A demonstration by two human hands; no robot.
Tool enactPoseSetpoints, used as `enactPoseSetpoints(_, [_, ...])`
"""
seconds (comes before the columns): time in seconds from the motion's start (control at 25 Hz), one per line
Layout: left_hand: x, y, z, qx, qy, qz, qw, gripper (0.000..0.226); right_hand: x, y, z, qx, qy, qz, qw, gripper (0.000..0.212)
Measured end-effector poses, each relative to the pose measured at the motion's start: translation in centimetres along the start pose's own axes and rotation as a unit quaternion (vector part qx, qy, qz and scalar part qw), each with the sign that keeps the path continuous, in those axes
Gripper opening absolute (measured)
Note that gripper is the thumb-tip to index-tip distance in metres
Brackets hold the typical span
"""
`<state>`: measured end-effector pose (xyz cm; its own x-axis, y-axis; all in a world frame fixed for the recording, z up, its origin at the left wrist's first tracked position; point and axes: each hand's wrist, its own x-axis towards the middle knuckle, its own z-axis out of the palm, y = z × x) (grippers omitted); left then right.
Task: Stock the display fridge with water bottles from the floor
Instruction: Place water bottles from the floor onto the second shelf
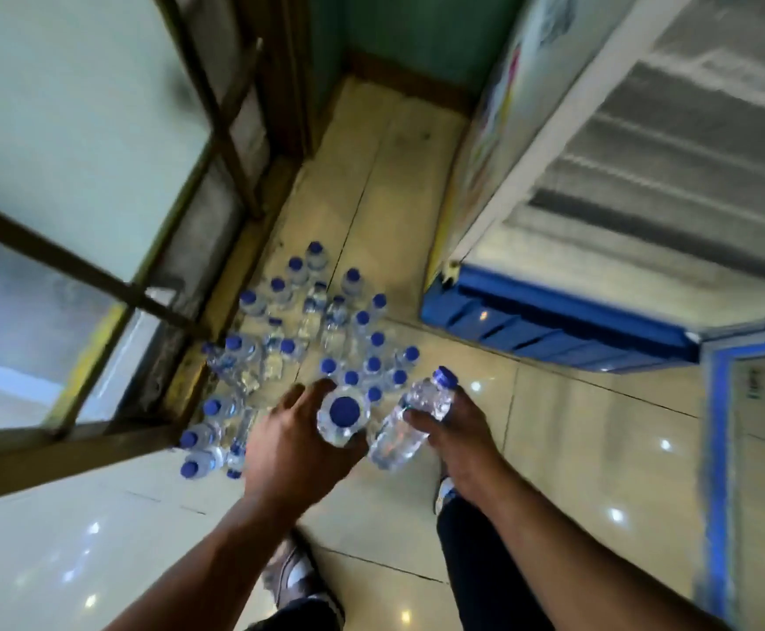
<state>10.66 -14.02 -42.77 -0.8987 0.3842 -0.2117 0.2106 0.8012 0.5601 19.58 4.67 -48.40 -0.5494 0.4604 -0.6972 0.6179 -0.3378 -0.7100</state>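
- L hand (291, 437): grip wrapped round a clear plastic water bottle (343, 414), seen cap-up; round blue screw cap faces the camera, ribbed shoulder visible below it.
- R hand (455, 437): grip closed on a second bottle (410, 419), tilted, cap end up and away from the body; thumb across the crinkled, faceted wall.
- Both held bottles sit just beside each other, above the floor stock; contact between them cannot be told.
- Floor stock (326, 330): approx. two dozen matching clear bottles w/ blue caps, most upright, a few lying on their sides; loose cluster running from the glass partition (75, 143) toward the fridge base.
- Floor (576, 425): glossy cream tiles w/ dark grout lines, bright point reflections.
- Display fridge (622, 189): to the right, door open; white wire shelves inside, blurred; blue ribbed plastic grille at the bottom.
- Fridge door (735, 448): blue-trimmed frame at far right, near the R forearm.
- Partition frame: dark brown bars, frosted panes.
- Feet: two light-coloured shoes (296, 580) and dark trousers visible between the forearms.
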Motion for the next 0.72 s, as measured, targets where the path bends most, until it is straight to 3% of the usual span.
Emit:
enactPoseSetpoints(0.08, [0.7, 6.8, -6.1, -0.057, 0.022, 0.072, 0.996, 0.060, -4.8, -8.8, -3.8, -0.014, -0.009, -0.062, 0.998, 0.062])
enactPoseSetpoints(0.2, [1.4, 17.2, -13.8, -0.127, 0.048, 0.157, 0.978, 0.054, -12.1, -20.1, -9.4, 0.015, -0.012, -0.150, 0.988, 0.045])
enactPoseSetpoints(0.32, [1.1, 26.5, -19.6, -0.206, 0.047, 0.211, 0.954, 0.049, -17.9, -27.8, -14.1, 0.131, -0.035, -0.221, 0.966, 0.046])
enactPoseSetpoints(0.48, [0.8, 38.2, -24.2, -0.308, 0.003, 0.250, 0.918, 0.049, -23.7, -35.7, -21.4, 0.362, -0.114, -0.263, 0.887, 0.072])
enactPoseSetpoints(0.56, [1.2, 43.0, -25.1, -0.348, -0.011, 0.259, 0.901, 0.041, -25.5, -38.4, -24.5, 0.426, -0.135, -0.274, 0.852, 0.079])
enactPoseSetpoints(0.64, [1.6, 47.2, -25.6, -0.376, -0.030, 0.273, 0.885, 0.034, -26.3, -40.4, -27.3, 0.439, -0.121, -0.307, 0.836, 0.068])
enactPoseSetpoints(0.72, [2.2, 51.0, -25.5, -0.383, -0.033, 0.290, 0.876, 0.033, -26.3, -42.2, -30.2, 0.401, -0.074, -0.350, 0.843, 0.063])
